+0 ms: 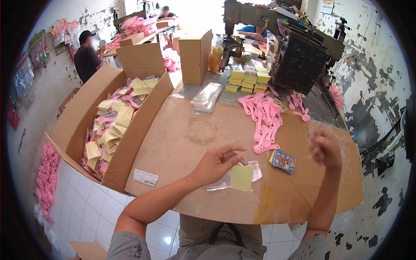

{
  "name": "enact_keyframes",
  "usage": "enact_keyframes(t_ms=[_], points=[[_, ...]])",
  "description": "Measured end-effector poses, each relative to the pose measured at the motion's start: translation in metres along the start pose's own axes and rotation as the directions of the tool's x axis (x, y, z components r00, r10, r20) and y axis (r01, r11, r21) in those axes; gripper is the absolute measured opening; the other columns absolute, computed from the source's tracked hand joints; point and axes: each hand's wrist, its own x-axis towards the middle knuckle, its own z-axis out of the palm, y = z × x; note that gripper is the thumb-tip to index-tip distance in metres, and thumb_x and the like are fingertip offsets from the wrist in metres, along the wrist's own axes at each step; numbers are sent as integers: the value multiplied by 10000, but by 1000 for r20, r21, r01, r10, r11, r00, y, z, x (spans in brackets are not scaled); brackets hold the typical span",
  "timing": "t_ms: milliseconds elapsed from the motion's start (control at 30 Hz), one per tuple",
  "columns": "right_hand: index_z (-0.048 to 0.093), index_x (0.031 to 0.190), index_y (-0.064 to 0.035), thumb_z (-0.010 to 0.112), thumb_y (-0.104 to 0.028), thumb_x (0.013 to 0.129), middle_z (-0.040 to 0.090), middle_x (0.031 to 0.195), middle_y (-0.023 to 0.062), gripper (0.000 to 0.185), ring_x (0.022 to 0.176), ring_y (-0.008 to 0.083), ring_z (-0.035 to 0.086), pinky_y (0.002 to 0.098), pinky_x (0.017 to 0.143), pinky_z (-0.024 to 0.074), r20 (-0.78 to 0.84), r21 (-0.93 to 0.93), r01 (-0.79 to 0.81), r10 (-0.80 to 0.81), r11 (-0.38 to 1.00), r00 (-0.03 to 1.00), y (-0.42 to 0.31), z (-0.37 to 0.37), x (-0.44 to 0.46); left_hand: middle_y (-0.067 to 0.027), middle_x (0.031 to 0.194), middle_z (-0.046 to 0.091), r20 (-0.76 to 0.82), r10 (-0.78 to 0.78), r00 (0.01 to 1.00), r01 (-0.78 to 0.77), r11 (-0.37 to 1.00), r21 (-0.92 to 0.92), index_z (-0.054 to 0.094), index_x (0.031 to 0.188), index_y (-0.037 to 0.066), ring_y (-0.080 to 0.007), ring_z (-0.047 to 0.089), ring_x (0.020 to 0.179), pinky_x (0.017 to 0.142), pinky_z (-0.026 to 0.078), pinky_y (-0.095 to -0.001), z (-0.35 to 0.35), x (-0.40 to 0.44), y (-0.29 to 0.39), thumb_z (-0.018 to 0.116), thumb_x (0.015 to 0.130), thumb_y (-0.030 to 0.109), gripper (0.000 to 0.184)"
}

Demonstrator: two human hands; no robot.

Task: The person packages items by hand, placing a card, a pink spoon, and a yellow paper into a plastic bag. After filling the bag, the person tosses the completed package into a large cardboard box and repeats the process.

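Note:
My left hand (219,164) is closed, thumb and fingers pinched at the top of a small yellow card (241,178). A small bit of pink shows by the fingertips. Beneath the card lie clear plastic bags (256,171) on the cardboard tabletop. My right hand (324,148) is raised over the right side of the table, its fingers curled but smeared by motion; whether it holds anything is unclear. Between the hands are a small stack of printed cards (283,162) and a heap of pink measuring spoons (263,113).
On the left stands an open cardboard box (145,117) full of bagged spoons and yellow cards. Bag stacks (207,97), yellow card bundles (249,78), a tall carton (193,58) and a dark machine (299,58) are farther back. Other people (88,56) work beyond.

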Motion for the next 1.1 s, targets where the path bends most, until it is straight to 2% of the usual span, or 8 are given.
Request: enact_keyframes(t_ms=[167, 267, 333, 500, 567, 700, 900, 1100], points=[[566, 1263, -22, 568, -36, 979, 675, 1142, 147, 284, 1091, 244, 662, 434, 956, 530, -435, -470, -115, -116, 875, 893, 60, -94, -11, -126, 1038, 780, -29, -28, 999, 26, 999, -41, 588, 1375, -33, -114, 714, 959, 863, 564, -249, -1, 2, 2, 644, 1046, 120, 367], [564, 1329, -38, 602, 0, 918, 574, 1346, 172, 415, 1256, 308, 559, 490, 1072, 428, -497, -857, -390, -339, 338, 799, 99, -106, -34, -122, 1035, 780, -21, -48, 999, 47, 998, -40, 574, 1389, -40, -108, 711, 960, 863, 562, -250, -2, 4, 2, 645, 1043, 108, 383], [562, 1373, -49, 625, 24, 878, 506, 1481, 189, 505, 1366, 351, 490, 527, 1150, 360, -430, -828, -547, -491, -120, 758, 99, -100, -36, -122, 1037, 780, -32, -99, 995, 98, 994, -47, 563, 1398, -46, -103, 708, 964, 862, 560, -252, -3, 5, 2, 645, 1042, 101, 394], [652, 1274, -37, 626, 12, 906, 665, 1218, 128, 372, 1120, 275, 631, 411, 963, 488, -276, -891, -12, -521, 453, 808, 42, -8, -16, -117, 1034, 781, -61, -57, 996, 55, 998, -41, 565, 1400, -41, -95, 707, 951, 846, 553, -249, 1, 4, -3, 641, 1046, 106, 391], [661, 1279, -31, 714, -59, 891, 699, 1092, 81, 392, 971, 211, 655, 354, 865, 518, -192, -591, 20, -164, 806, 968, 20, 51, -12, -118, 1039, 780, -65, -57, 996, 53, 997, -59, 565, 1400, -39, -98, 708, 952, 850, 553, -250, 3, 3, -4, 648, 1044, 109, 395], [642, 1312, -26, 773, -201, 929, 707, 1036, 66, 441, 929, 148, 659, 303, 790, 524, 269, -327, 306, -222, 894, 937, 37, 124, -1, -127, 1057, 778, -73, -38, 997, 35, 999, -35, 557, 1402, -43, -112, 711, 978, 878, 559, -258, 6, 0, -6, 667, 1035, 119, 417], [643, 1312, -24, 751, -118, 954, 701, 1086, 38, 386, 924, 90, 640, 252, 775, 516, 316, 8, 112, -109, 994, 943, 73, 144, 18, -139, 1123, 762, -51, -17, 999, 13, 998, -64, 576, 1381, -43, -132, 711, 1037, 913, 563, -263, 2, 0, -7, 671, 1036, 144, 403], [653, 1278, 3, 722, -74, 974, 685, 1099, 33, 321, 955, 76, 645, 255, 806, 531, 231, 25, 112, -114, 993, 966, 85, 132, 13, -119, 1137, 752, 18, -152, 988, 153, 987, -57, 642, 1312, -46, -128, 710, 1039, 903, 563, -263, 3, 3, -11, 673, 1040, 189, 360]])
